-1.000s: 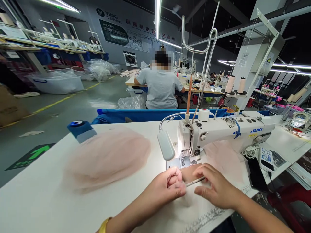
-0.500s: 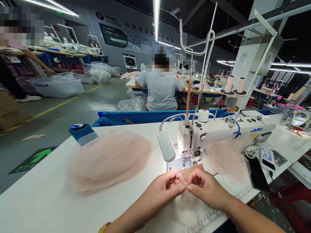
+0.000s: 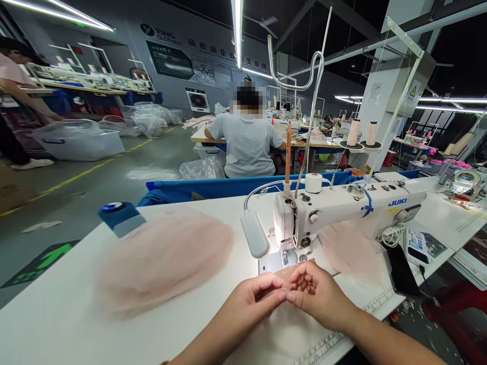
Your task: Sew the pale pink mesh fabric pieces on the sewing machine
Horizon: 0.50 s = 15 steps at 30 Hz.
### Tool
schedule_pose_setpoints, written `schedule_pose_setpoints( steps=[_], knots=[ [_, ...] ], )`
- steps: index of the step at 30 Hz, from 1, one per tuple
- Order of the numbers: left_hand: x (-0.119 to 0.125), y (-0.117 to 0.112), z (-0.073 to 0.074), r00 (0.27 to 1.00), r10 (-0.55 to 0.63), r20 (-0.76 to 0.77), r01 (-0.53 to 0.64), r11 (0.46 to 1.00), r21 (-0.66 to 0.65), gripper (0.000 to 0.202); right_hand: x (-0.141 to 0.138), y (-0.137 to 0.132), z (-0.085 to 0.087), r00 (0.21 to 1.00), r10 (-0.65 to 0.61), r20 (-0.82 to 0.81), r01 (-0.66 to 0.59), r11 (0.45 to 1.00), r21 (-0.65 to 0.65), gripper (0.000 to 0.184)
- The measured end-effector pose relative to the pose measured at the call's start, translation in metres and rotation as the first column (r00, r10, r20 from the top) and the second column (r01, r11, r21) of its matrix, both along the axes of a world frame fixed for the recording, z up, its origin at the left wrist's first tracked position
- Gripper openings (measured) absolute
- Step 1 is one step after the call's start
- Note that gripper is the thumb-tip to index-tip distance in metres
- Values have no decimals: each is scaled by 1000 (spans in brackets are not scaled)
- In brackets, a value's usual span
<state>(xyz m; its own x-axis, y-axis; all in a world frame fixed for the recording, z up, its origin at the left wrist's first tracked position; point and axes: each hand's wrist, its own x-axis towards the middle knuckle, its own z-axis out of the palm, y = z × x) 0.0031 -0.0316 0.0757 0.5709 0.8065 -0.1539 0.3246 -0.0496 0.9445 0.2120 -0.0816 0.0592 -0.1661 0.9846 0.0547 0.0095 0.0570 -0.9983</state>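
In front of the sewing machine (image 3: pixel 342 203), my left hand (image 3: pixel 262 296) and my right hand (image 3: pixel 315 291) meet fingertip to fingertip. Both are closed in a pinch on a thin, sheer strip of fabric (image 3: pixel 272 293), mostly hidden by the fingers. Just beyond them a brown flat piece (image 3: pixel 283 274) lies by the needle plate (image 3: pixel 268 264), partly covered by my hands. The presser foot and needle are lit by the machine's lamp. A heap of sheer pink fabric (image 3: pixel 167 258) spreads over the table to the left, and more pink fabric (image 3: pixel 350 248) lies behind the machine's needle area.
A blue thread cone (image 3: pixel 119 215) lies at the table's left edge. To the right are a black phone (image 3: pixel 403 274), a white box (image 3: pixel 417 246) and a coiled cable (image 3: pixel 391 235). A printed ruler (image 3: pixel 331 339) runs along the front edge. A person (image 3: pixel 247 137) sits ahead.
My view has shifted slightly, so the scene sits a little further left. Both hands stay pinched together, with the left fingers more drawn out over the strip. The person at far left has moved slightly.
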Motion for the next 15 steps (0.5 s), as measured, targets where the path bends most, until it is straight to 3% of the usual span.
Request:
schedule_pose_setpoints(
  steps=[5, 10, 13, 15],
  knots=[
    [0, -1, -3, 998, 44, -39, -43, 998, 43, 52, -2, 2, -3, 990, -88, 112, 84, 996, 43, 25],
    [1, 2, -9, 995, 32, -93, -22, 994, 106, 56, -3, 1, -1, 973, -105, 207, 89, 993, 82, 10],
    [3, 2, -3, 989, 18, -148, 7, 986, 168, 51, -4, 1, 1, 941, -102, 323, 66, 991, 120, 13],
    [5, 4, -1, 974, 11, -225, 50, 964, 263, 45, -5, 5, 1, 874, -117, 472, 44, 985, 164, 18]
  ],
)
